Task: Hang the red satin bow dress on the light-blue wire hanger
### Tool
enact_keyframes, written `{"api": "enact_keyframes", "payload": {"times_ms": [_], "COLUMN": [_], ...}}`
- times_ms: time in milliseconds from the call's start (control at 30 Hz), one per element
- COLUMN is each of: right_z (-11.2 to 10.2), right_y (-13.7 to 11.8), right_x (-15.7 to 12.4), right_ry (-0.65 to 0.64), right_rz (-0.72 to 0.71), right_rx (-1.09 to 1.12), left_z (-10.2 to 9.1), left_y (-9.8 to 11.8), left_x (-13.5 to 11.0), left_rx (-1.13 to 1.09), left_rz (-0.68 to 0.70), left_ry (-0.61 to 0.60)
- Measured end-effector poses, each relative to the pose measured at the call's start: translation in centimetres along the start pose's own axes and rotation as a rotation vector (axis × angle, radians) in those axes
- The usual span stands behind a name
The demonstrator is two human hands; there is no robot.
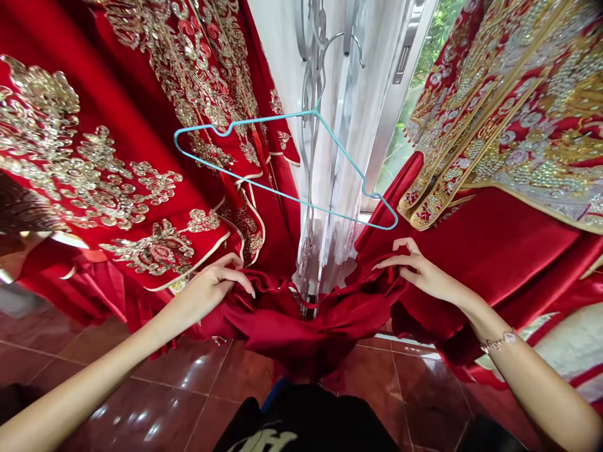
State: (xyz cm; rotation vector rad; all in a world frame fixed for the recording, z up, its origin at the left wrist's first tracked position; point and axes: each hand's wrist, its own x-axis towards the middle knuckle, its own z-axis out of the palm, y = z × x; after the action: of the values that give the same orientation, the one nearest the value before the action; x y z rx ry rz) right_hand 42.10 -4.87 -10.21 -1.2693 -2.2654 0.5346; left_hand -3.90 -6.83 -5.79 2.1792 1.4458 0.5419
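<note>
at the far left a red gown (94, 188) with gold embroidery hangs, its lower edge trimmed in cream piping. the left hand (211, 292) lies on gathered red satin (301, 326), fingers loosely spread and curved, tips pressing into the cloth without clearly pinching it. the satin sags in a bunched swag between the two hands, its length running sideways across the view, above a dark red tile floor (155, 402). behind it a pale blue wire hanger (264, 118) hangs tilted, its long bar sloping down to the right, hook pointing up beside metal scrollwork (308, 81) and a sheer white curtain (330, 188). the right hand (419, 267), wearing a bracelet (499, 342), has its fingers curled over the satin, gripping it lightly. at the far right hangs a red garment (513, 113), heavily beaded in gold.
</note>
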Motion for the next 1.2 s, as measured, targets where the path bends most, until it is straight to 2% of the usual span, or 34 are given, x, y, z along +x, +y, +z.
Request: {"api": "enact_keyframes", "payload": {"times_ms": [100, 267, 433, 533, 700, 800, 900, 967, 1100, 1200], "right_z": [0.4, 2.9, 7.1, 9.9, 14.6, 16.2, 16.9, 17.1, 17.6, 17.1], "right_y": [-0.2, 1.2, 3.2, 3.7, 3.2, 2.3, 0.9, -0.2, -2.7, -4.7], "right_x": [-0.5, -1.3, -2.4, -3.1, -4.4, -4.9, -4.4, -3.6, -2.0, -1.8], "right_ry": [-0.109, -0.099, 0.113, 0.179, 0.299, 0.454, 0.668, 0.752, 0.777, 0.802], "right_rz": [0.006, 0.078, 0.211, 0.29, 0.429, 0.54, 0.648, 0.652, 0.54, 0.514], "right_rx": [0.031, 0.098, 0.162, 0.169, 0.149, 0.093, 0.039, 0.052, 0.207, 0.34], "left_z": [-0.2, -0.1, 0.6, 0.8, 1.1, 1.1, 1.1, 1.5, 3.5, 5.6], "left_y": [1.1, 2.7, 4.0, 4.3, 4.5, 4.6, 4.8, 4.8, 4.4, 4.1], "left_x": [0.5, 1.2, 1.7, 1.9, 1.6, 1.4, 1.7, 2.2, 3.5, 4.1], "left_rx": [0.085, 0.127, 0.094, 0.077, 0.033, -0.001, -0.118, -0.277, -0.642, -0.824], "left_rz": [0.006, 0.059, 0.114, 0.097, 0.123, 0.108, 0.095, 0.073, 0.02, -0.004], "left_ry": [-0.033, -0.112, -0.143, -0.157, -0.17, -0.146, -0.139, -0.156, -0.11, -0.043]}}
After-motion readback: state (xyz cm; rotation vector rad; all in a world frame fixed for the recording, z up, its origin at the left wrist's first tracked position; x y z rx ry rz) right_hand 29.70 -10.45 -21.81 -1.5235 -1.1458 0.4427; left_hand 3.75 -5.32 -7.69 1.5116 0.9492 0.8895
